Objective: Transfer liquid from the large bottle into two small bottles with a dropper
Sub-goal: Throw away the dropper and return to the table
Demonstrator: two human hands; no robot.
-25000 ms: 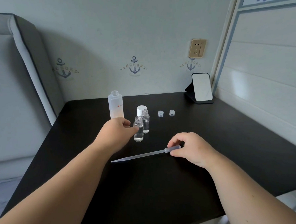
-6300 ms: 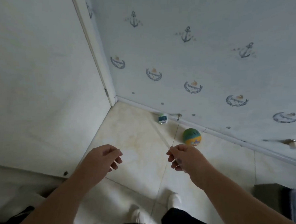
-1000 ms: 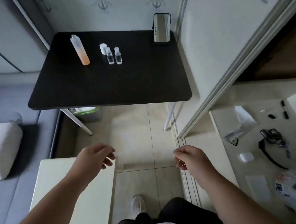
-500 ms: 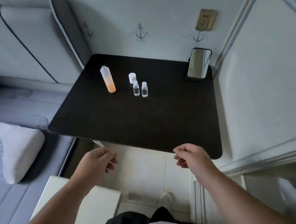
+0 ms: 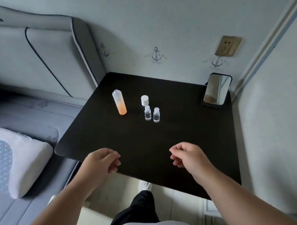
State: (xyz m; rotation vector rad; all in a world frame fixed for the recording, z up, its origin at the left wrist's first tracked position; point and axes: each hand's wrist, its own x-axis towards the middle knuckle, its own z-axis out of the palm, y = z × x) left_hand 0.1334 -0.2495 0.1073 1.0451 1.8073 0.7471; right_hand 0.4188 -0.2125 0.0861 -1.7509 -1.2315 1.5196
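- A white pillow lies on the grey bed at the far left, beside the padded headboard.
- The black table stands just right of the bed, pushed into the corner under a wall printed with anchors.
- The left hand hangs over the table's near edge, fingers loosely curled with thumb and fingertips a little apart, holding nothing.
- The large bottle stands upright toward the back left of the table, uncapped, with orange colouring in its lower part and clear plastic above.
- A white cap sits to the right of the large bottle, just behind the small ones.
- The first small bottle and second small bottle stand upright side by side, close but not clearly touching; both are capped and hold clear liquid to about the shoulder.
- Nothing lies between the hands and the bottles; bare tabletop separates them, well apart.
- The right hand hovers above the near part of the table, fingers relaxed and slightly curled, gripping nothing.
- A small mirror leans on its stand at the back right corner.
- A wall socket is set above the mirror.
- A dark trouser leg and white shoe show below the table's edge.
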